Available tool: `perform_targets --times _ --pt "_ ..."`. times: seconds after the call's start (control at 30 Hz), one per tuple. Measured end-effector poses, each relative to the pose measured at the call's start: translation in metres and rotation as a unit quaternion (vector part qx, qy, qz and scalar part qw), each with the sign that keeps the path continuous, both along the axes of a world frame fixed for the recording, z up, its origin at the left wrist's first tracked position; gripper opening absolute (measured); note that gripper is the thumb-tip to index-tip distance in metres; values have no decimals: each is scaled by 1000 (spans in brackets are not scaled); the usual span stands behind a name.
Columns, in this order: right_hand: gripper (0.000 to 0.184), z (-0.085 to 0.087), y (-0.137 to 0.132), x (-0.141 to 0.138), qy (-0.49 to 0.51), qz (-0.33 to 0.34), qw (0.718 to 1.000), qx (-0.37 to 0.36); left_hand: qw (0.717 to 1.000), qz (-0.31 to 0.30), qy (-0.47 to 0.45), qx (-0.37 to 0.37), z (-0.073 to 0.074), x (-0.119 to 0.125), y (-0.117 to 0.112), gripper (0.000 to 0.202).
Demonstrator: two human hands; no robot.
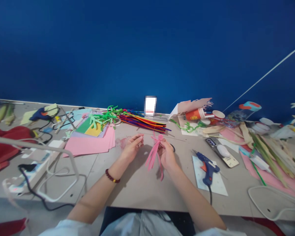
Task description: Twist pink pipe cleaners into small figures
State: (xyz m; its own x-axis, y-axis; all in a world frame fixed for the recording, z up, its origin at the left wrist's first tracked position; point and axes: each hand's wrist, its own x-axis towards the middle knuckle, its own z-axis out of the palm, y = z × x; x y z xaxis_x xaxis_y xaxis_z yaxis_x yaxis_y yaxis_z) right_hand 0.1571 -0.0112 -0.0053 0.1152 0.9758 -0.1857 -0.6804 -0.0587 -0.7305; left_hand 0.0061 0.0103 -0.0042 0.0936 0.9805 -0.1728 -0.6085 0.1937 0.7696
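Above the bench [142, 186], pink strips [152, 158] were gripped high by right fingers [164, 146], apparently to dangle freely; left fingers [137, 140] couldn't be judged.

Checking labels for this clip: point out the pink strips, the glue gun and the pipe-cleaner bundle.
Pink strips [152, 156]: head view, hanging lengths.
Glue gun [208, 166]: head view, blue body.
Pipe-cleaner bundle [144, 123]: head view, mid-length.

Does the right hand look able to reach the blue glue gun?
Probably yes: the right hand holds pink strips it might first set down, but nothing seems to block its way to the glue gun.
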Motion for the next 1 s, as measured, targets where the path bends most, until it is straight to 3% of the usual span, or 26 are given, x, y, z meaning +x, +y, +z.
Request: perform_targets --times 0.13,0.27,0.33,0.43,0.5,0.57,1.0 --pt "16 1 4 5 -3 13 999 -34 1000 11 -16 -7 2 1 0 22" --pt "17 -4 5 3 -148 86 985 -29 1000 14 -9 -5 5 2 -2 23" --pt "16 -8 3 0 -271 105 957 -3 1000 19 9 -15 6 1 -2 25" --pt "12 -10 -1 -2 -444 69 889 89 998 27 62 -15 5 1 -3 25" --pt "14 -11 -3 -2 -518 41 843 137 994 36 100 6 3 1 -3 25" --pt "17 -11 -3 -1 -548 24 822 154 991 41 127 26 2 1 -3 25" --pt "16 -15 -5 -1 -520 21 836 173 991 24 122 49 8 4 -6 27"
